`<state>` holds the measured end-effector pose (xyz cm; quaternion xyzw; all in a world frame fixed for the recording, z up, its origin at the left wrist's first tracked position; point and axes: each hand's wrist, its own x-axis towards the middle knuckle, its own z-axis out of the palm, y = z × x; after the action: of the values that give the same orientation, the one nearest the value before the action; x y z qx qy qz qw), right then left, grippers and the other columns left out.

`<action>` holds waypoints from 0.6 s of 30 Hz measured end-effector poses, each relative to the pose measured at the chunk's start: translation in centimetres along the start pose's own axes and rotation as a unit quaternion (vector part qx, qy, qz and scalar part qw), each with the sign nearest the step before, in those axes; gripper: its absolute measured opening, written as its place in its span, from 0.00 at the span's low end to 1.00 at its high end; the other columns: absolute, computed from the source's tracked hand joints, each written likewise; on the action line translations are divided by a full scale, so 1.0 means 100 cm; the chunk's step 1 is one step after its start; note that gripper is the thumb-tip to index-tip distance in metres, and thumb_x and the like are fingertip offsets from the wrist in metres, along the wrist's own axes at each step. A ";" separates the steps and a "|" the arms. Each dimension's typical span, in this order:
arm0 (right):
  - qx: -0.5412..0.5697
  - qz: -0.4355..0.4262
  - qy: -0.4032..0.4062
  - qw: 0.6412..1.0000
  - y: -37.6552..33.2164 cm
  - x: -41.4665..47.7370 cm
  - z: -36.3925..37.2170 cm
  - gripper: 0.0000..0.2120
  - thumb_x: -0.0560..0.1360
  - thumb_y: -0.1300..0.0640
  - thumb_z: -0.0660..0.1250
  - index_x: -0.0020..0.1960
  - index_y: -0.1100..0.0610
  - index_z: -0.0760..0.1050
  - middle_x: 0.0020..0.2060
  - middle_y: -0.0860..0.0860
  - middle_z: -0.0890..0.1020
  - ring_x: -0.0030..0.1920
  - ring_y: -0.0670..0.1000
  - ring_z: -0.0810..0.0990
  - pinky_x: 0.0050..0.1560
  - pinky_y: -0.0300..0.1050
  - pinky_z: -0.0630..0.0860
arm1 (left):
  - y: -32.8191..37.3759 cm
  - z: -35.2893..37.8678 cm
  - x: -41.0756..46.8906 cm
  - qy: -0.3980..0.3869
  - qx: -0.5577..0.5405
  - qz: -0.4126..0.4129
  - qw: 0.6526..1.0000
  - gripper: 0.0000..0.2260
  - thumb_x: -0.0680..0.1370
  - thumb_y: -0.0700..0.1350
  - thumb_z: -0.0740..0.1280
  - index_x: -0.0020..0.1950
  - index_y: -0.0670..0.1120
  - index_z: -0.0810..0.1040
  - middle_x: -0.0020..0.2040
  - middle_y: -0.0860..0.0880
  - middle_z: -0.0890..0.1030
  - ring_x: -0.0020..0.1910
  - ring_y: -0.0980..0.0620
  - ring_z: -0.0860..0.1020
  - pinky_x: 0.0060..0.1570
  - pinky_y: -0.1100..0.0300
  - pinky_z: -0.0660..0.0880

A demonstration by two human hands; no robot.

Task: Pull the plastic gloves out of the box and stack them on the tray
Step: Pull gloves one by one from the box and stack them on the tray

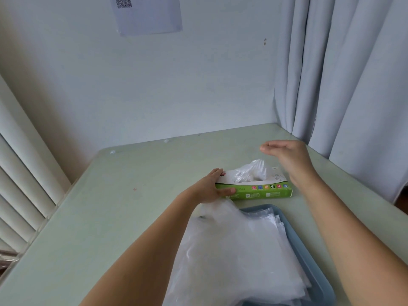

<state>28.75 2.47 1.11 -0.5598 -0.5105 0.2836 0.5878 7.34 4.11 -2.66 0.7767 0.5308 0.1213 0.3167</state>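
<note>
My left hand (212,186) grips the left end of the box (260,192) mid-frame, pinning it to the worktop (132,206). My right hand (284,155) hovers above, fingers straight, empty. I'd pinch only the glove tuft (249,171) at the slot, lift slowly, then lay it on the stack (231,250) in the tray (309,246), lower right.

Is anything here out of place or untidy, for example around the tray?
Yes. The stack of plastic gloves does not sit squarely in the blue tray: it spills over the tray's left side onto the table and hides that rim. The crumpled glove sticking out of the green box looks normal for a dispenser.
</note>
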 end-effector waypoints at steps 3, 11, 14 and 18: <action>-0.184 -0.102 -0.089 0.974 0.000 -0.001 0.002 0.07 0.68 0.58 0.76 0.45 0.50 0.83 0.45 0.44 0.83 0.50 0.46 0.78 0.52 0.38 0.69 | 0.000 0.000 0.000 -0.001 -0.002 0.000 1.000 0.33 0.78 0.53 0.66 0.77 0.46 0.55 0.76 0.54 0.58 0.71 0.52 0.63 0.63 0.65 0.59; -0.385 -0.249 -0.151 0.876 0.030 -0.006 0.033 0.15 0.67 0.48 0.77 0.48 0.56 0.84 0.45 0.50 0.85 0.48 0.53 0.79 0.57 0.44 0.68 | 0.000 0.002 0.001 0.006 0.001 0.002 1.000 0.32 0.78 0.53 0.66 0.77 0.45 0.55 0.74 0.53 0.61 0.69 0.52 0.65 0.61 0.65 0.60; -0.397 -0.286 -0.112 0.865 0.029 -0.008 0.039 0.06 0.72 0.57 0.73 0.37 0.57 0.83 0.35 0.49 0.84 0.37 0.52 0.77 0.56 0.50 0.70 | 0.001 0.001 0.000 0.008 0.000 0.000 1.000 0.33 0.78 0.53 0.66 0.77 0.45 0.55 0.75 0.53 0.61 0.70 0.51 0.65 0.62 0.65 0.60; -0.293 -0.199 -0.076 0.932 0.019 -0.013 0.041 0.05 0.73 0.60 0.71 0.41 0.58 0.85 0.40 0.51 0.85 0.42 0.51 0.78 0.49 0.41 0.69 | -0.001 0.002 -0.001 0.006 0.000 0.002 1.000 0.32 0.78 0.53 0.66 0.77 0.45 0.55 0.75 0.53 0.60 0.69 0.51 0.66 0.62 0.65 0.61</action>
<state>25.05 3.17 -1.63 -0.5708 -0.7152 0.0399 0.4013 7.34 3.95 -2.88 0.7772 0.5307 0.1264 0.3136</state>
